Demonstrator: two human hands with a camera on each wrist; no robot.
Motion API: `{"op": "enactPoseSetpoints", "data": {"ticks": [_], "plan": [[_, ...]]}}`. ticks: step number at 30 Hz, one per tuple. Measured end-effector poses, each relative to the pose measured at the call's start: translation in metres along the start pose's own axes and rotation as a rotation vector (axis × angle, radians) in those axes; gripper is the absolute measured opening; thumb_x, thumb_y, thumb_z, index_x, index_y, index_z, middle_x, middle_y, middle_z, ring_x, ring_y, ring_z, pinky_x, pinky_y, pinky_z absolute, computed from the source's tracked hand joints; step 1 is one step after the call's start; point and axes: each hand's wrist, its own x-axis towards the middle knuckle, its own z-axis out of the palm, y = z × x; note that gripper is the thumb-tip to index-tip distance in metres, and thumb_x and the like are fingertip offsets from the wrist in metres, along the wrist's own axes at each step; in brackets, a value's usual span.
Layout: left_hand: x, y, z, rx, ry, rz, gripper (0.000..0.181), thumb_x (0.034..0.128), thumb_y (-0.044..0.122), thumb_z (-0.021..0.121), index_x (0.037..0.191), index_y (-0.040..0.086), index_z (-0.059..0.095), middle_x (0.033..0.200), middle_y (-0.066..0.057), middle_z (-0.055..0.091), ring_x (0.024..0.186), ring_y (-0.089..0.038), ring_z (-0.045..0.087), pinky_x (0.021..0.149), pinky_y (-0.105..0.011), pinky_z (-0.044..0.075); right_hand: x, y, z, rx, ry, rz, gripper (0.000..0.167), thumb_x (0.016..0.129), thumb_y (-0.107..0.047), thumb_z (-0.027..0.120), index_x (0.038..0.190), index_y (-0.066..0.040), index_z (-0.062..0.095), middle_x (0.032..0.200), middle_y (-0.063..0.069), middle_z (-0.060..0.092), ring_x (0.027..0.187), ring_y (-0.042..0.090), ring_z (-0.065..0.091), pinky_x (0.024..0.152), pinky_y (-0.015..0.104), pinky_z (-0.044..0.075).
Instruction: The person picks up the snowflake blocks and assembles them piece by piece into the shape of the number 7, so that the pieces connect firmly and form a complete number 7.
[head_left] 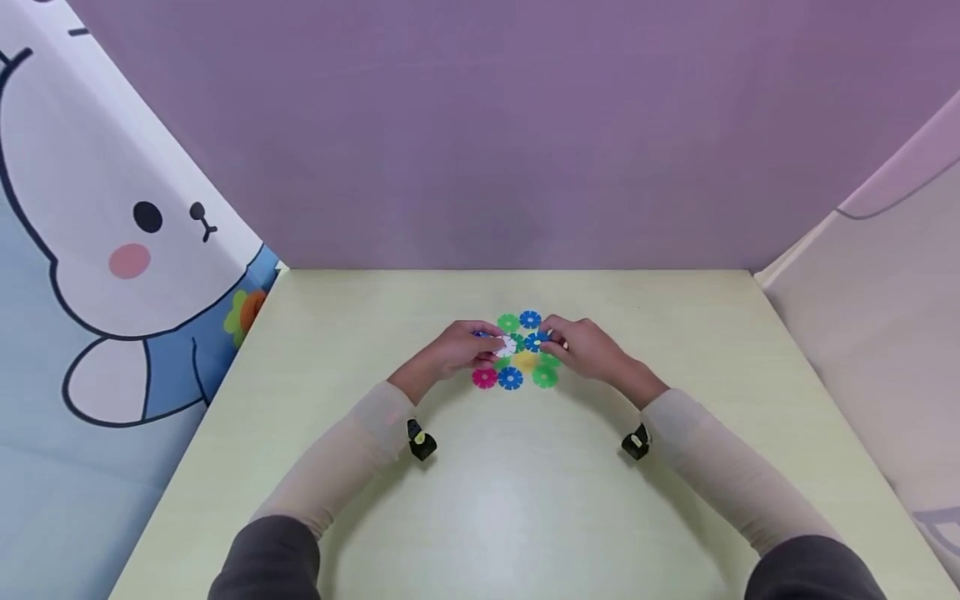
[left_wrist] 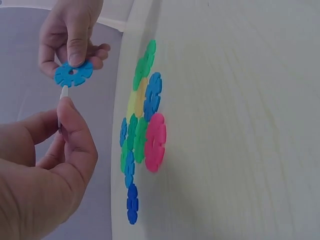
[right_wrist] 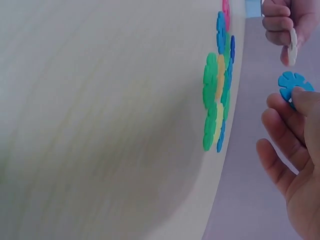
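My left hand point(head_left: 461, 346) pinches a white notched plastic disc point(left_wrist: 64, 93), held edge-on between thumb and fingertips. Across from it, my right hand point(head_left: 592, 350) grips a blue notched disc point(right_wrist: 291, 84) between thumb and index finger, its other fingers loosely bent. The two discs are held close together above the table; in the right wrist view a narrow gap seems to separate them. Beneath the hands lie loose discs of the same kind: a pink one point(head_left: 484, 377), a blue one point(head_left: 511, 378) and several green ones, one of them a green disc point(head_left: 545, 377).
A pale wooden table point(head_left: 487, 500) bears everything. Yellow discs point(head_left: 524, 362) lie amid the pile, partly covered. Behind the table stands a purple backdrop point(head_left: 510, 133), and a cloth with a cartoon animal point(head_left: 127, 208) hangs at the left. Each wrist carries a small black camera point(head_left: 422, 443).
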Motion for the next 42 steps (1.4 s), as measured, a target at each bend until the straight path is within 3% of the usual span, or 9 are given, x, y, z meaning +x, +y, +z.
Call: {"op": "enactPoseSetpoints", "data": {"ticks": [4, 11, 21, 30, 35, 42], "plan": [[0.0, 0.0, 0.002, -0.013, 0.004, -0.007, 0.028, 0.0991, 0.018, 0.068, 0.125, 0.009, 0.067, 0.093, -0.007, 0.068, 0.08, -0.016, 0.067, 0.079, -0.028, 0.062, 0.002, -0.004, 0.001, 0.009, -0.001, -0.011, 0.023, 0.099, -0.021, 0.068, 0.118, -0.011, 0.061, 0.094, 0.006, 0.075, 0.078, 0.013, 0.067, 0.073, 0.029, 0.06], [0.004, 0.0, 0.004, -0.026, 0.004, -0.002, 0.026, 0.099, 0.018, 0.068, 0.124, 0.009, 0.069, 0.109, -0.018, 0.069, 0.079, -0.016, 0.066, 0.072, -0.023, 0.06, 0.003, -0.006, 0.002, 0.015, 0.003, -0.049, 0.021, 0.099, -0.021, 0.068, 0.116, -0.011, 0.061, 0.095, 0.005, 0.076, 0.081, 0.015, 0.07, 0.075, 0.03, 0.061], [0.007, 0.001, 0.006, -0.066, -0.014, -0.003, 0.025, 0.0991, 0.016, 0.068, 0.122, 0.006, 0.068, 0.102, -0.014, 0.068, 0.076, -0.014, 0.066, 0.071, -0.023, 0.06, 0.005, -0.008, 0.003, 0.023, 0.003, -0.076, 0.021, 0.098, -0.017, 0.07, 0.116, -0.01, 0.063, 0.094, 0.005, 0.076, 0.079, 0.014, 0.07, 0.074, 0.031, 0.061], [0.008, 0.004, 0.01, -0.083, 0.039, -0.043, 0.026, 0.0969, 0.015, 0.071, 0.122, 0.008, 0.07, 0.109, -0.018, 0.067, 0.075, -0.015, 0.066, 0.068, -0.022, 0.06, 0.006, -0.01, 0.007, 0.028, 0.043, -0.102, 0.018, 0.097, -0.018, 0.071, 0.112, -0.009, 0.067, 0.083, 0.002, 0.072, 0.063, 0.007, 0.056, 0.06, 0.021, 0.052], [0.007, 0.006, 0.011, -0.109, 0.054, -0.068, 0.026, 0.0964, 0.013, 0.071, 0.122, 0.008, 0.07, 0.104, -0.015, 0.067, 0.074, -0.014, 0.066, 0.068, -0.022, 0.061, 0.005, -0.01, 0.01, 0.062, 0.074, -0.123, 0.015, 0.097, -0.016, 0.07, 0.109, -0.008, 0.069, 0.078, 0.005, 0.072, 0.058, 0.005, 0.051, 0.053, 0.02, 0.046], [0.007, 0.007, 0.011, -0.104, 0.06, -0.088, 0.026, 0.096, 0.013, 0.071, 0.122, 0.007, 0.07, 0.096, -0.01, 0.067, 0.071, -0.014, 0.066, 0.067, -0.022, 0.06, 0.006, -0.011, 0.014, 0.099, 0.099, -0.133, 0.01, 0.097, -0.013, 0.07, 0.106, -0.007, 0.07, 0.078, 0.004, 0.072, 0.057, 0.005, 0.053, 0.052, 0.019, 0.047]]}}
